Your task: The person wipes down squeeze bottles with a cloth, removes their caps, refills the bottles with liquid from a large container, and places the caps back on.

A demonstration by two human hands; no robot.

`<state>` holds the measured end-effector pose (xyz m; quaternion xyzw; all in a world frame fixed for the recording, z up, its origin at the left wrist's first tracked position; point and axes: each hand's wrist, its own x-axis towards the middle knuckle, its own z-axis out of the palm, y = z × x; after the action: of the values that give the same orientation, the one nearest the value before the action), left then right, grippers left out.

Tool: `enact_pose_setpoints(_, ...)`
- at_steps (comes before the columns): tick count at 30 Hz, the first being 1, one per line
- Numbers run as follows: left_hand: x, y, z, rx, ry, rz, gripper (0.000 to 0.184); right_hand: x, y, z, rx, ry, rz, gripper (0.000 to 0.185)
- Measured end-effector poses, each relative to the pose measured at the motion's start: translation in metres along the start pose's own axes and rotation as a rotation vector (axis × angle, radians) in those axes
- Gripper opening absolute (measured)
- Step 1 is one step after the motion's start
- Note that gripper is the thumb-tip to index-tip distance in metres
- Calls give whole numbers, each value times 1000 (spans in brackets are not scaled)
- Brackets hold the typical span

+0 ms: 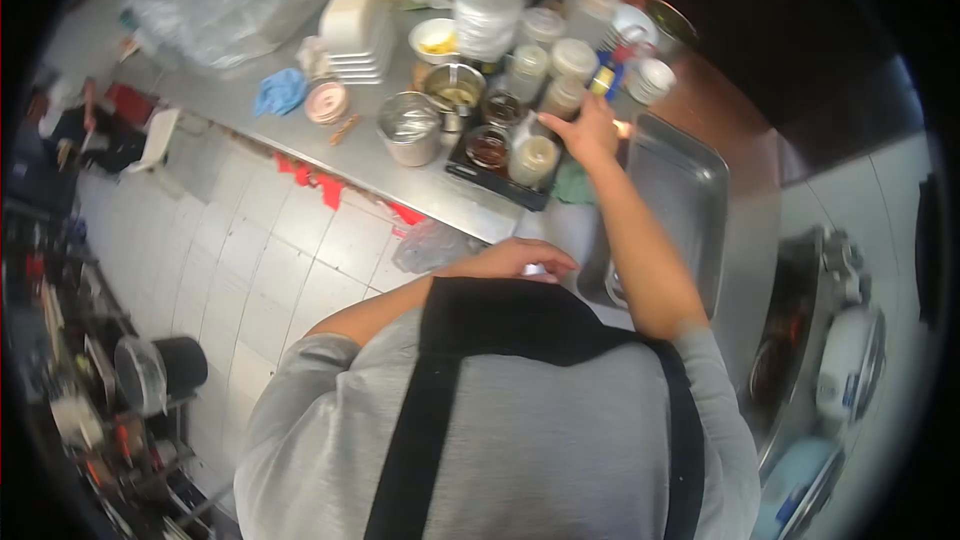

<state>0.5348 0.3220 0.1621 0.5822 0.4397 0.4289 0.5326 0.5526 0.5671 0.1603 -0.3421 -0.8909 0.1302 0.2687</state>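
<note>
My right hand (590, 130) reaches in among the jars and bottles, thumb stretched out to the left and fingers pointing away from me. Just beyond its fingers is a small blue and yellow object (603, 78), and a lidded plastic jar (563, 97) stands by the thumb. I see nothing held in it. Close to my black apron (510, 315), my left hand (525, 258) hovers with its fingers loosely extended. A black tray (490, 183) carries a jar of dark red sauce (487, 147) and a yellowish lidded bottle (533, 160).
A steel pan (685, 200) lies to the right on the steel counter (375, 165). Left along it are a metal pot (410, 127), stacked white containers (357, 37), a blue cloth (280, 92) and a plastic bag (235, 15). A green cloth (573, 183) sits under my right wrist.
</note>
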Motion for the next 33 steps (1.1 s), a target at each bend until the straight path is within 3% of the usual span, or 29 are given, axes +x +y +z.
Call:
enact_pose_setpoints(3,2,-5,6,-36,43,7,43,-4,-21,-27,-28,-28,-57,69)
enact_pose_setpoints(4,2,-12,6,147,73,50,44,-4,-9,-16,-19,22,-70,70)
enact_pose_setpoints(6,6,-36,14,329,207,228,47,-7,-20,-42,291,-85,6,68)
enact_pose_setpoints(8,11,-42,18,523,270,341,55,-5,-2,-42,489,117,-148,63)
enact_pose_setpoints(9,12,-39,18,594,267,346,55,-8,-7,-62,648,1,-6,59)
enact_pose_setpoints(10,16,-32,21,655,253,355,56,-10,-7,-79,701,-3,45,58)
enact_pose_setpoints(12,22,-27,26,720,209,373,55,-18,-2,-111,699,105,-93,64)
enact_pose_setpoints(15,26,-44,33,679,172,345,58,-49,30,-139,534,147,67,68)
enact_pose_setpoints(18,26,-51,49,524,396,138,70,-99,57,-131,419,55,27,72)
enact_pose_setpoints(21,32,-43,56,389,571,121,82,-152,63,-99,510,-125,87,71)
enact_pose_setpoints(25,41,-50,64,378,601,-30,92,-190,65,-62,610,-214,83,68)
enact_pose_setpoints(27,43,-54,67,365,600,-39,94,-190,64,-54,474,-190,27,73)
enact_pose_setpoints(30,46,-83,67,445,620,66,95,-185,50,-70,493,-196,4,79)
enact_pose_setpoints(33,27,-58,58,378,552,-13,90,-185,53,-115,412,-250,-53,87)
